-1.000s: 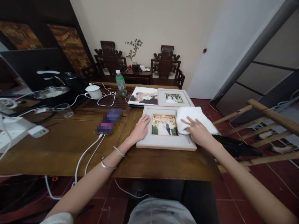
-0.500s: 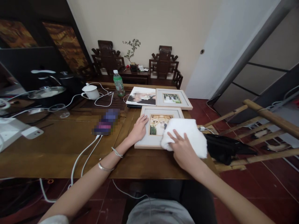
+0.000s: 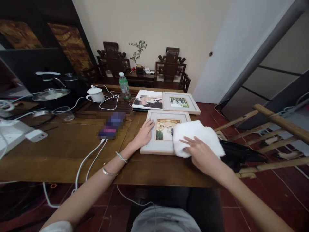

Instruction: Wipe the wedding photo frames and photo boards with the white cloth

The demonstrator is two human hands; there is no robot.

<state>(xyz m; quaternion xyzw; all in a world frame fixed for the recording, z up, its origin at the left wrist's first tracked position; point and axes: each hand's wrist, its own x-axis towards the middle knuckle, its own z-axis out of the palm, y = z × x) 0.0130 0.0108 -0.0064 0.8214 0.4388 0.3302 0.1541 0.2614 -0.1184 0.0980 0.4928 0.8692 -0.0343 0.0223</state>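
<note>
A light wooden picture frame with a colour photo lies flat on the brown table in front of me. My left hand rests open and flat on the frame's left border. My right hand lies with its fingers spread on a white folded cloth, which covers the frame's right and near side. Behind it lie a second framed photo and a photo album.
A phone on a white cable lies left of the frame. Farther back stand a green bottle, a white lidded cup, a glass and pots. A black bag rests on a bamboo rack at the right.
My right hand slid the white cloth from the frame's far right corner down over its near right part, then a little back to the right. My left hand stayed on the frame.
</note>
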